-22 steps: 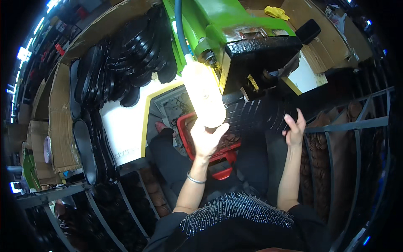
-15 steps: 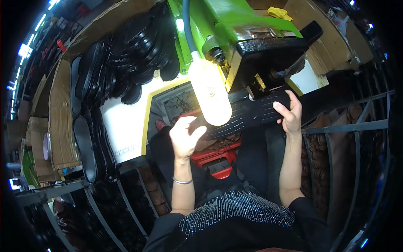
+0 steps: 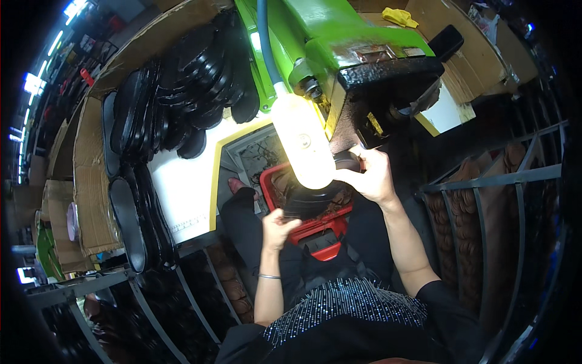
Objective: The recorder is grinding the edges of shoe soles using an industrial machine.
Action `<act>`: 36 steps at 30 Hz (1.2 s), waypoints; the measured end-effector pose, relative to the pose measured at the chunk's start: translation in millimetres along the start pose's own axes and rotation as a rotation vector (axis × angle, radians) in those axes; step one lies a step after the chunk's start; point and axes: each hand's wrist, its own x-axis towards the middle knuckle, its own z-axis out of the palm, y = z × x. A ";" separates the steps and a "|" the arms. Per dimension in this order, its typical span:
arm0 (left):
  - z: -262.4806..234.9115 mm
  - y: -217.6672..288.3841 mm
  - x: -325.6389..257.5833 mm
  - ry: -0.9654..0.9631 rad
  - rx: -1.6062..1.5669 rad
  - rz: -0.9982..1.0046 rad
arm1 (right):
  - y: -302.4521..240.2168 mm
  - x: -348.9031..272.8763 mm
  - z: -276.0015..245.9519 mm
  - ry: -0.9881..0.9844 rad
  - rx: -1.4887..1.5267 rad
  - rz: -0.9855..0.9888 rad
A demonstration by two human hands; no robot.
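Both hands are on one black shoe sole [image 3: 312, 197], a flat, dark, matte piece with a curved rim, held over the red crate [image 3: 276, 182] at the person's lap. The left hand [image 3: 277, 225] grips its near edge, fingers curled over it. The right hand [image 3: 371, 177] clasps its far right end, just under the black head [image 3: 388, 97] of the green machine [image 3: 327, 30]. A glowing lamp [image 3: 303, 145] hangs right above the sole, washing out part of it. More black soles [image 3: 182, 109] are stacked far left.
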 end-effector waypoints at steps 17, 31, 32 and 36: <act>-65.8 195.4 -74.3 1.050 1.577 0.802 | -106.2 -44.6 -136.1 0.521 -0.460 -0.855; -161.8 222.8 -115.6 1.316 1.624 0.296 | 157.4 61.7 -233.3 0.438 -0.648 -0.225; -167.0 226.4 -121.3 1.317 1.611 0.341 | 150.7 62.6 -222.6 0.416 -0.607 -0.200; -155.3 228.7 -129.8 1.191 1.463 0.849 | 120.2 48.7 -192.6 0.524 -0.734 -0.212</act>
